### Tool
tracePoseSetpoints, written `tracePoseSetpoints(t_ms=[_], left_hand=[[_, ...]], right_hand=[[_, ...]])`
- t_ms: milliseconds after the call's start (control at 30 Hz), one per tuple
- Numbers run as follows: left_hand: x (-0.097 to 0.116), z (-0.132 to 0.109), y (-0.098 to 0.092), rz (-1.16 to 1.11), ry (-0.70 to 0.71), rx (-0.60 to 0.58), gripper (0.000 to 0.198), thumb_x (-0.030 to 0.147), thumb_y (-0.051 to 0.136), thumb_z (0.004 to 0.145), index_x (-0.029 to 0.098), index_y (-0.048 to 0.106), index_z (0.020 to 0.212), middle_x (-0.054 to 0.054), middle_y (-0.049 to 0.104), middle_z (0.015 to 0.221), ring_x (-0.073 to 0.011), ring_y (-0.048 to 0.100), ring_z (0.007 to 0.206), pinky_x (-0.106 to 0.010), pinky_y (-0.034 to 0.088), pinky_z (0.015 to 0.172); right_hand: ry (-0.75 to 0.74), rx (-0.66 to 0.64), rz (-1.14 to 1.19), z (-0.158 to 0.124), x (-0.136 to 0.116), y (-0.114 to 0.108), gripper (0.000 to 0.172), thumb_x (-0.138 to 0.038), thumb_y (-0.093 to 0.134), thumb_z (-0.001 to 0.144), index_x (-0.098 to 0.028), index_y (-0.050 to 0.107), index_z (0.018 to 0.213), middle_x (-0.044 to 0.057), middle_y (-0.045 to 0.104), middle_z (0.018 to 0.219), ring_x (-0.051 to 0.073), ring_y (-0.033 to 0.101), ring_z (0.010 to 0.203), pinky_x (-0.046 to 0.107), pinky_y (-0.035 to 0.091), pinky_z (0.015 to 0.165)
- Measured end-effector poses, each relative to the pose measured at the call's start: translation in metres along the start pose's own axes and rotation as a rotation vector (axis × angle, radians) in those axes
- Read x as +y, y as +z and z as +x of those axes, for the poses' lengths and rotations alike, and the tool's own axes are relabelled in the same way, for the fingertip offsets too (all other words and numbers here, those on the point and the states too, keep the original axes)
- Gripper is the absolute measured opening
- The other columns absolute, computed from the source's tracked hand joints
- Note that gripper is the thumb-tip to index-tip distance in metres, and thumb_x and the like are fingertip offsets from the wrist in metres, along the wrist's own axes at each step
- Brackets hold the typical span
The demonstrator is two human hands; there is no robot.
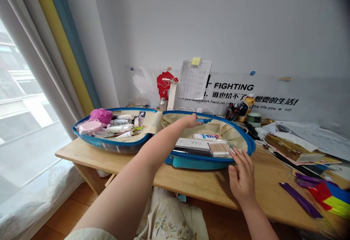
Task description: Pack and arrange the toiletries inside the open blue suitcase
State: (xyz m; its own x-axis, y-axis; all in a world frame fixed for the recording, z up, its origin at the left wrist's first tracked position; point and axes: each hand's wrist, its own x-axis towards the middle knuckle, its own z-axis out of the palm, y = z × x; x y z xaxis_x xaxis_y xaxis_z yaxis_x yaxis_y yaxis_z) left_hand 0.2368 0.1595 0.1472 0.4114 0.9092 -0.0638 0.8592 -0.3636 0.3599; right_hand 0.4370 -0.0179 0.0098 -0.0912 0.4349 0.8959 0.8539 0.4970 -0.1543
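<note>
A blue-rimmed suitcase (pixel 213 164) lies spread in two halves on the wooden table. Over the back of its right half, my left hand (pixel 191 120) is closed on a slim blue object (pixel 203 121) whose kind I cannot make out. My right hand (pixel 242 170) has its fingers stretched out over the near right rim, beside a clear pack of cotton swabs (pixel 218 149). In that same half lie a white box with printed text (pixel 193 144) and a white, red and blue tube (pixel 205 136). My left forearm hides part of the suitcase's middle.
The left half holds a pink bath puff (pixel 101 115), a pale pink round item (pixel 91 126) and several tubes and bottles. Papers (pixel 303 138), a yellow-labelled bottle (pixel 247 107) and a green jar (pixel 254 119) stand right. Purple strips (pixel 300 200) lie near the table's right edge.
</note>
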Motion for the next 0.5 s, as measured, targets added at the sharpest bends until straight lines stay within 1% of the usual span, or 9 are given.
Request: tracePoseSetpoints(t_ms=[100, 167, 233, 400, 500], left_hand=[[0.007, 0.009, 0.011, -0.022, -0.072, -0.041, 0.057, 0.049, 0.06, 0.09, 0.014, 0.05, 0.134, -0.016, 0.062, 0.128, -0.0281, 0.06, 0.117, -0.04, 0.047, 0.097], [0.008, 0.013, 0.018, -0.045, -0.11, -0.053, 0.052, 0.048, 0.059, 0.091, 0.015, 0.053, 0.131, -0.014, 0.061, 0.128, -0.0263, 0.06, 0.115, -0.045, 0.048, 0.098], [0.008, 0.015, 0.025, -0.08, -0.139, -0.057, 0.047, 0.046, 0.057, 0.093, 0.016, 0.055, 0.128, -0.012, 0.06, 0.127, -0.0244, 0.06, 0.112, -0.049, 0.05, 0.096], [0.004, 0.019, 0.04, -0.219, -0.143, -0.05, 0.037, 0.039, 0.059, 0.094, 0.017, 0.058, 0.124, -0.01, 0.06, 0.125, -0.0224, 0.061, 0.107, -0.044, 0.054, 0.09], [0.001, 0.02, 0.047, -0.308, -0.135, -0.045, 0.036, 0.038, 0.059, 0.094, 0.017, 0.058, 0.123, -0.009, 0.06, 0.123, -0.022, 0.062, 0.105, -0.043, 0.055, 0.089]], right_hand=[[0.007, 0.007, 0.005, 0.001, -0.001, 0.0, 0.043, -0.028, 0.038, 0.097, -0.026, 0.049, 0.139, 0.01, 0.057, 0.138, 0.029, 0.039, 0.14, 0.055, 0.036, 0.11], [0.013, 0.013, 0.009, 0.001, -0.002, -0.001, 0.042, -0.029, 0.038, 0.098, -0.026, 0.05, 0.138, 0.01, 0.057, 0.138, 0.028, 0.039, 0.14, 0.055, 0.036, 0.111], [0.011, 0.01, 0.013, 0.001, -0.003, -0.001, 0.042, -0.029, 0.038, 0.098, -0.026, 0.05, 0.138, 0.01, 0.057, 0.138, 0.028, 0.039, 0.14, 0.055, 0.035, 0.111], [0.026, -0.006, 0.017, 0.0, -0.003, -0.001, 0.042, -0.03, 0.038, 0.098, -0.026, 0.051, 0.137, 0.01, 0.057, 0.138, 0.029, 0.039, 0.14, 0.056, 0.035, 0.111], [0.045, -0.008, 0.016, 0.0, -0.003, -0.001, 0.041, -0.032, 0.037, 0.098, -0.025, 0.053, 0.135, 0.01, 0.057, 0.137, 0.029, 0.04, 0.139, 0.056, 0.035, 0.11]])
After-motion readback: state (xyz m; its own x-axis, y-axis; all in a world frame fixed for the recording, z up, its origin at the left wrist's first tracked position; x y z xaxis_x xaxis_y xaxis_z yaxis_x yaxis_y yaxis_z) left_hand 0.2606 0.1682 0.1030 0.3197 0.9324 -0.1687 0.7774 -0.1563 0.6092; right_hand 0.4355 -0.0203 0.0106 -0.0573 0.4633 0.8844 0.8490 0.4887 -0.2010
